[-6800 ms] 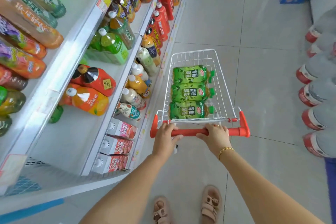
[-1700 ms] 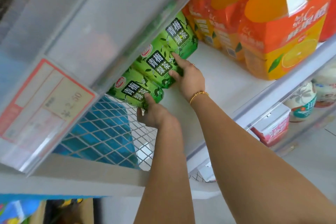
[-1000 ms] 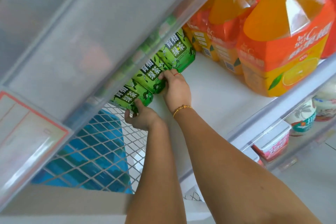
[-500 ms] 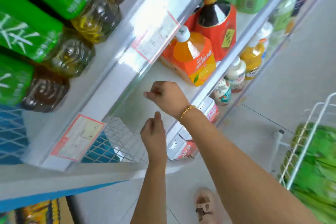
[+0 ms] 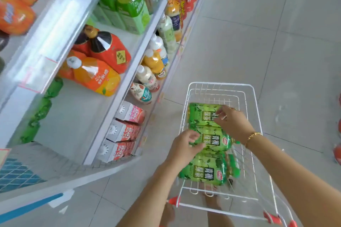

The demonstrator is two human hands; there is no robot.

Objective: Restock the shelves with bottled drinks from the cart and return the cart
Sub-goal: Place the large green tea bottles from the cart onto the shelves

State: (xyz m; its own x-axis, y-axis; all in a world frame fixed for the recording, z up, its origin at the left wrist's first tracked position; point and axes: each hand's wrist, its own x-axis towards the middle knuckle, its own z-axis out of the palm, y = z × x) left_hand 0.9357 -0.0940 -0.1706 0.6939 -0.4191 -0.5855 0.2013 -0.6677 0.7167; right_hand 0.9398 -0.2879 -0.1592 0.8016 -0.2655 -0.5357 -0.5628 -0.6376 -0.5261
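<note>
A white wire cart (image 5: 221, 84) with a red handle stands on the tiled floor at the lower right. Three green tea bottles lie on their sides in it. My left hand (image 5: 184, 146) curls over the left end of the middle bottle (image 5: 215, 139). My right hand (image 5: 233, 123) has its fingers bent on the far bottle (image 5: 201, 114). The near bottle (image 5: 204, 171) lies untouched. More green tea bottles (image 5: 44, 105) stand in a row at the back left of the middle shelf (image 5: 77, 116), partly hidden behind the upper shelf's rail.
Orange juice bottles (image 5: 96, 75) and a red-labelled dark bottle (image 5: 108, 51) stand farther along the same shelf. Red and white cartons (image 5: 127, 131) line the bottom shelf. Red-capped bottles (image 5: 337, 153) show at the right edge. Grey floor tiles stretch ahead of the cart.
Both hands have left the shelf, where the green bottles now stand, and come down into the cart onto two bottles. My view has swung from the shelf to the cart.
</note>
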